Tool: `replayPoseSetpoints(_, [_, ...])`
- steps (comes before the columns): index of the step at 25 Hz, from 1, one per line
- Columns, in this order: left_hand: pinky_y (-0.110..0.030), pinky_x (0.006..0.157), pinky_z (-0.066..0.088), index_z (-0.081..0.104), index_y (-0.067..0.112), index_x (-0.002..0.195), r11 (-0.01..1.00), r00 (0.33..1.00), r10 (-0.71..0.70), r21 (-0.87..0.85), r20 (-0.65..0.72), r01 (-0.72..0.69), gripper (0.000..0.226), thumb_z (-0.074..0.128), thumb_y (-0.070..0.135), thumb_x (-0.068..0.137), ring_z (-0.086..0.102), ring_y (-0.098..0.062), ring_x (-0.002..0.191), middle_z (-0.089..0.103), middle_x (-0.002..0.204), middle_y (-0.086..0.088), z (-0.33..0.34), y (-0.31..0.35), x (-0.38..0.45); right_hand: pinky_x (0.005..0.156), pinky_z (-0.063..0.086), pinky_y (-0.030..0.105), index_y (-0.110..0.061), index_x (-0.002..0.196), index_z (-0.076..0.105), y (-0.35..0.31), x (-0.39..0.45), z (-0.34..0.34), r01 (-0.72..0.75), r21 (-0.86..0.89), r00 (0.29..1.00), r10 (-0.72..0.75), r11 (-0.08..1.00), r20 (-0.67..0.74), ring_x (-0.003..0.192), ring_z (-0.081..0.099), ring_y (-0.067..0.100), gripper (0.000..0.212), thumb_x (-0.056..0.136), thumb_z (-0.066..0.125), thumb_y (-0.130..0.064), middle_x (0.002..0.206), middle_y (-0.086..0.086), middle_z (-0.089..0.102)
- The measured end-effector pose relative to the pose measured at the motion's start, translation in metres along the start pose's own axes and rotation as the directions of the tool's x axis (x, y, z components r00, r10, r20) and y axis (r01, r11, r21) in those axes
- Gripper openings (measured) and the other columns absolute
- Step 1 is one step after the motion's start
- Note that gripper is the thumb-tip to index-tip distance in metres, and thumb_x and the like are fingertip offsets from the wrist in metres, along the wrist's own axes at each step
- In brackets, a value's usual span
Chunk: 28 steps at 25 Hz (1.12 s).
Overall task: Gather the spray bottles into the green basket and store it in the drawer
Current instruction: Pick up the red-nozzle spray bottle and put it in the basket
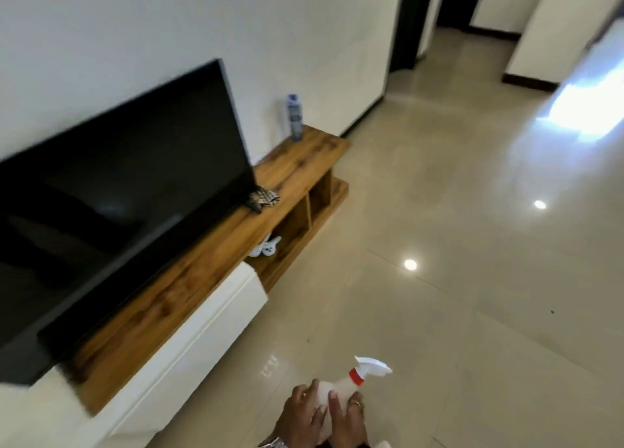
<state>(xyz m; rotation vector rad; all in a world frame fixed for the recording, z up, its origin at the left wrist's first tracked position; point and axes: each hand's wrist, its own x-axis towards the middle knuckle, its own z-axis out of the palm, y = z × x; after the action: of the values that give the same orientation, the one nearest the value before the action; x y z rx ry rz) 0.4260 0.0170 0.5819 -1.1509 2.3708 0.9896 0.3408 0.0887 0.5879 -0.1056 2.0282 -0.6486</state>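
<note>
At the bottom of the head view I hold a white spray bottle (341, 385) with a red collar and a white trigger head that points right. My left hand (299, 414), with a watch on its wrist, grips the bottle's left side. Fingers of my right hand (346, 414), one wearing a ring, lie over the bottle's body. A tall blue-and-white bottle (294, 118) stands at the far end of the wooden TV stand (189, 279). The stand's white drawer front (189, 346) is closed. The green basket is out of view.
A large black TV (111, 194) fills most of the stand's top. A crumpled checked cloth (265, 197) lies beside its corner. White objects (266, 245) sit in an open shelf, too blurred to identify. Glossy tiled floor (456, 245) stretches right toward a doorway.
</note>
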Motion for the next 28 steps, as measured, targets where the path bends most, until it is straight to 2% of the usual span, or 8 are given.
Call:
replayPoseSetpoints(3, [-0.024, 0.119, 0.025, 0.012, 0.023, 0.158, 0.971, 0.984, -0.136, -0.213, -0.119, 0.108, 0.063, 0.037, 0.039, 0.102, 0.029, -0.011, 0.148, 0.024, 0.164, 0.002, -0.017, -0.051, -0.092, 0.089, 0.031, 0.02, -0.01, 0.143, 0.046, 0.007, -0.065, 0.043, 0.224, -0.04, 0.969, -0.218, 0.974, 0.121, 0.115, 0.051, 0.019, 0.056, 0.101, 0.047, -0.047, 0.143, 0.012, 0.054])
replayPoseSetpoints(5, [-0.026, 0.12, 0.026, 0.016, 0.022, 0.158, 0.914, 0.939, -0.271, -0.362, -0.21, 0.183, 0.061, 0.036, 0.037, 0.103, 0.031, -0.013, 0.147, 0.028, 0.162, 0.002, -0.025, -0.082, -0.159, 0.097, 0.037, 0.022, -0.01, 0.144, 0.043, 0.001, -0.121, 0.081, 0.339, -0.092, 0.914, -0.304, 0.936, 0.267, 0.121, 0.056, 0.019, 0.054, 0.102, 0.05, -0.042, 0.142, 0.008, 0.057])
replayPoseSetpoints(7, [-0.025, 0.115, 0.031, 0.02, 0.022, 0.157, 0.852, 0.872, -0.402, -0.464, -0.281, 0.243, 0.057, 0.033, 0.037, 0.104, 0.038, -0.018, 0.142, 0.035, 0.158, -0.003, -0.028, -0.108, -0.22, 0.107, 0.044, 0.033, -0.012, 0.136, 0.049, -0.003, -0.165, 0.121, 0.45, -0.153, 0.845, -0.364, 0.88, 0.39, 0.122, 0.059, 0.025, 0.044, 0.102, 0.051, -0.039, 0.134, 0.008, 0.062])
replayPoseSetpoints(9, [-0.027, 0.111, 0.035, 0.021, 0.02, 0.157, 0.775, 0.792, -0.516, -0.572, -0.327, 0.269, 0.055, 0.029, 0.037, 0.105, 0.044, -0.022, 0.136, 0.04, 0.153, -0.007, -0.023, -0.134, -0.271, 0.103, 0.049, 0.041, -0.012, 0.13, 0.053, -0.001, -0.205, 0.155, 0.544, -0.196, 0.77, -0.393, 0.816, 0.503, 0.114, 0.063, 0.025, 0.037, 0.102, 0.052, -0.036, 0.126, 0.009, 0.066])
replayPoseSetpoints(13, [-0.032, 0.102, 0.045, 0.026, 0.018, 0.154, 0.634, 0.601, -0.696, -0.729, -0.393, 0.258, 0.052, 0.027, 0.035, 0.105, 0.053, -0.025, 0.125, 0.046, 0.145, -0.011, -0.017, -0.166, -0.335, 0.093, 0.047, 0.029, -0.012, 0.133, 0.052, -0.01, -0.267, 0.208, 0.739, -0.27, 0.612, -0.448, 0.617, 0.652, 0.104, 0.059, 0.019, 0.038, 0.102, 0.053, -0.033, 0.127, 0.009, 0.064])
replayPoseSetpoints(18, [-0.038, 0.105, 0.045, 0.029, 0.021, 0.152, 0.486, 0.359, -0.84, -0.859, -0.406, 0.165, 0.05, 0.027, 0.035, 0.105, 0.053, -0.026, 0.126, 0.047, 0.145, -0.011, -0.01, -0.194, -0.389, 0.11, 0.043, 0.039, -0.01, 0.143, 0.045, -0.011, -0.319, 0.268, 0.865, -0.321, 0.468, -0.389, 0.386, 0.793, 0.129, 0.054, 0.03, 0.048, 0.103, 0.05, -0.036, 0.142, 0.012, 0.054])
replayPoseSetpoints(24, [-0.042, 0.106, 0.043, 0.03, 0.018, 0.152, 0.399, 0.222, -0.905, -0.905, -0.363, 0.148, 0.049, 0.029, 0.033, 0.105, 0.05, -0.03, 0.128, 0.047, 0.145, -0.014, -0.016, -0.232, -0.424, 0.107, 0.046, 0.042, -0.007, 0.137, 0.048, -0.016, -0.345, 0.33, 0.928, -0.276, 0.351, -0.338, 0.251, 0.873, 0.125, 0.057, 0.033, 0.046, 0.102, 0.051, -0.037, 0.137, 0.015, 0.058])
replayPoseSetpoints(28, [-0.042, 0.102, 0.046, 0.031, 0.018, 0.151, 0.37, 0.202, -0.92, -0.914, -0.335, 0.169, 0.049, 0.028, 0.034, 0.105, 0.053, -0.032, 0.124, 0.05, 0.141, -0.015, -0.028, -0.265, -0.42, 0.107, 0.046, 0.041, -0.008, 0.142, 0.045, -0.026, -0.346, 0.364, 0.919, -0.294, 0.369, -0.316, 0.262, 0.874, 0.127, 0.055, 0.034, 0.05, 0.102, 0.05, -0.039, 0.14, 0.015, 0.055])
